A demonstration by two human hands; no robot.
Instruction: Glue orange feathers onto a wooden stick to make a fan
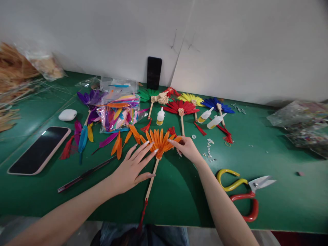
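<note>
An orange feather fan [159,141] lies in front of me on the green table, its wooden handle [152,179] pointing toward me with a red tassel [144,213] at the end. My left hand [134,165] rests spread over the fan's left side, fingertips on the feathers and thumb beside the handle. At the right edge of the fan, my right hand [186,147] pinches an orange feather [176,140] between thumb and fingers. Loose orange feathers [118,145] lie left of the fan.
Behind stand finished red [181,108], yellow [192,99] and blue [217,105] fans, with glue bottles [160,116] among them. Scissors [252,191] lie at right near small beads [209,150]. At left are a phone [39,150], tweezers [85,174] and a feather bag [120,112].
</note>
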